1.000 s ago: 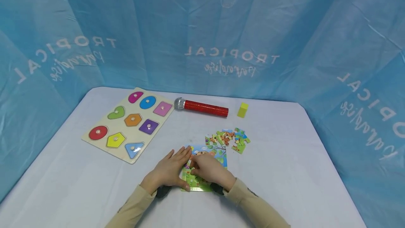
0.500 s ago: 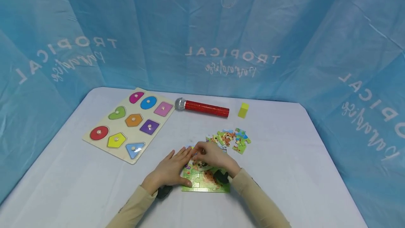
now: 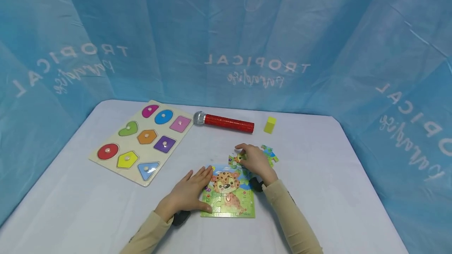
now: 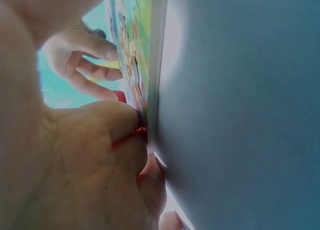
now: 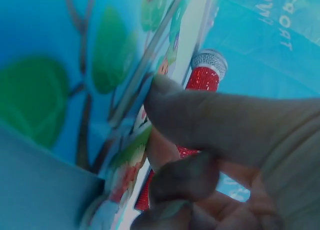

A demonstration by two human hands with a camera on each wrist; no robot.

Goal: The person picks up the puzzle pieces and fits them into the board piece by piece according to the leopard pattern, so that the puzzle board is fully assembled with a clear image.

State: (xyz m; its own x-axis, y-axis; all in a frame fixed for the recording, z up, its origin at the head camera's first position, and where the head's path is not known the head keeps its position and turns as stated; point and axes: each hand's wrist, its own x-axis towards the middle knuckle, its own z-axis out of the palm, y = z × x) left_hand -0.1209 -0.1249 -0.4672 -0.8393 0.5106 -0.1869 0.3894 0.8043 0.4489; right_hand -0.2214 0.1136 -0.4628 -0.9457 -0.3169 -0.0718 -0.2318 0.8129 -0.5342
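A jigsaw puzzle [image 3: 227,197] showing a spotted leopard cub lies at the near middle of the table. My left hand [image 3: 187,193] rests along its left edge, fingers straight and thumb on the lower corner. In the left wrist view, the edge of the puzzle [image 4: 145,50] runs beside that palm. Behind the puzzle, my right hand [image 3: 257,162] is over loose jigsaw pieces [image 3: 270,154], covering some of them. Its thumb and fingers are bent and spread apart. The right wrist view puts the thumb [image 5: 200,108] close to the pieces; I see none gripped.
A wooden shape board [image 3: 132,142] with knobbed coloured shapes lies at the left. A red toy microphone [image 3: 229,123] and a yellow block [image 3: 270,125] lie towards the back. A blue printed curtain [image 3: 183,42] encloses the white table [image 3: 310,191].
My right hand has moved from over the puzzle, by way of its upper left part, out to the loose pieces behind it. The cub picture is now uncovered. My left hand stays in place.
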